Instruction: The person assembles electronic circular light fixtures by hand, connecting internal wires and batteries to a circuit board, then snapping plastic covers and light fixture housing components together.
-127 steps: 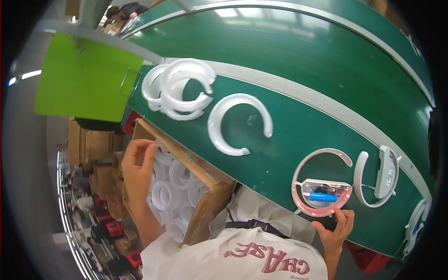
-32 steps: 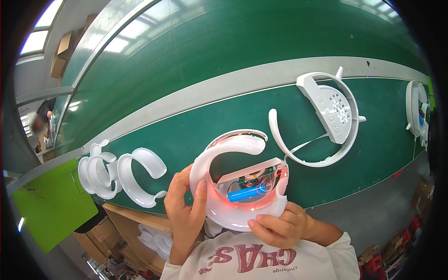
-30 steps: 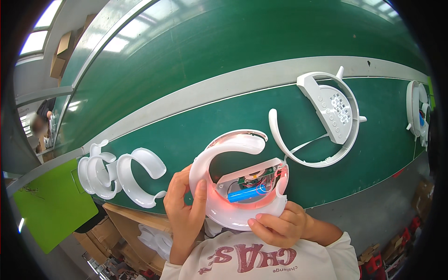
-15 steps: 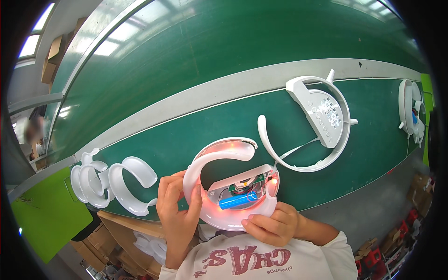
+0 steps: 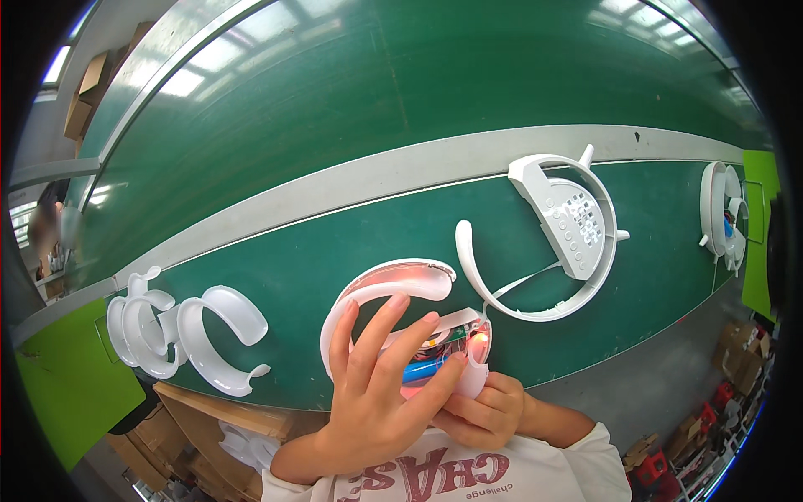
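Note:
A white C-shaped plastic casing [image 5: 427, 290] with red-glowing lights along its curve lies close in front of me. Inside its wider lower part are a blue cylindrical battery [image 5: 424, 369], a green circuit board [image 5: 452, 336] and thin wires. My left hand [image 5: 368, 393] spreads its fingers over the casing, covering much of the left and lower part; fingertips rest on or just over it. My right hand [image 5: 483, 410] grips the lower right end of the casing between thumb and fingers. A flat pale cable [image 5: 525, 280] links it to a white ring-shaped housing [image 5: 617, 251] with a button panel [image 5: 573, 222].
Several white curved shells [image 5: 222, 339] are grouped at the left end of the green tabletop [image 5: 376, 226]. Another opened white casing [image 5: 715, 209] stands at the far right. Green bins [image 5: 75, 376] flank the table. A grey ledge [image 5: 351, 188] runs along the back.
My left hand has left the casing's left side and moved right, now spread across its middle. My right hand keeps its grip. The whole view has shifted slightly.

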Motion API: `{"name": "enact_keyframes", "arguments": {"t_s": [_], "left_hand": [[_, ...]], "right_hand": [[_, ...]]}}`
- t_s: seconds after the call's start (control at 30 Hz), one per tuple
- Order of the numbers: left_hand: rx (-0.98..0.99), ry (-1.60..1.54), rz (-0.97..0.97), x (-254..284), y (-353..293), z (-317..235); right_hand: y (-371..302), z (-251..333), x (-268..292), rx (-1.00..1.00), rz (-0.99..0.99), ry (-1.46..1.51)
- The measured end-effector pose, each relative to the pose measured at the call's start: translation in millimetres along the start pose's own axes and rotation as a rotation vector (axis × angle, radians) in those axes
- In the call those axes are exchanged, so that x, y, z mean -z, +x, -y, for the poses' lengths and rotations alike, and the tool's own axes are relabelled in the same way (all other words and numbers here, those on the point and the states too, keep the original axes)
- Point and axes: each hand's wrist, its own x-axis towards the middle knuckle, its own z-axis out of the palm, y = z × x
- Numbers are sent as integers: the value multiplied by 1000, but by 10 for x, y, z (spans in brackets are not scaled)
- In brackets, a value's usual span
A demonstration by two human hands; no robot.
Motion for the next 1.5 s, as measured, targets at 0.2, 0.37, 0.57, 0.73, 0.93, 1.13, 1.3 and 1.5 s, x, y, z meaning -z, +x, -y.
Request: {"name": "enact_keyframes", "arguments": {"t_s": [0.2,0.37,0.57,0.73,0.93,1.13,1.3,1.5], "left_hand": [[-67,-24,-24,-53,111,5],[8,70,-24,-62,219,-79],[51,109,28,-59,311,-129],[19,164,79,-67,383,-121],[55,185,117,-57,440,-155],[57,248,156,-73,498,-204],[63,372,198,-85,576,-275],[122,389,272,-76,664,-304]], "right_hand": [[1,-19,38,8,26,28],[-15,-17,-3,-1,-23,30],[-21,-15,-16,-7,-42,43],[-20,-30,-21,-3,-57,80],[-21,-37,-15,-6,-62,117],[-21,-44,-10,-11,-64,149],[-15,-52,23,-21,-41,173],[-16,-44,46,-44,-15,166]]}}
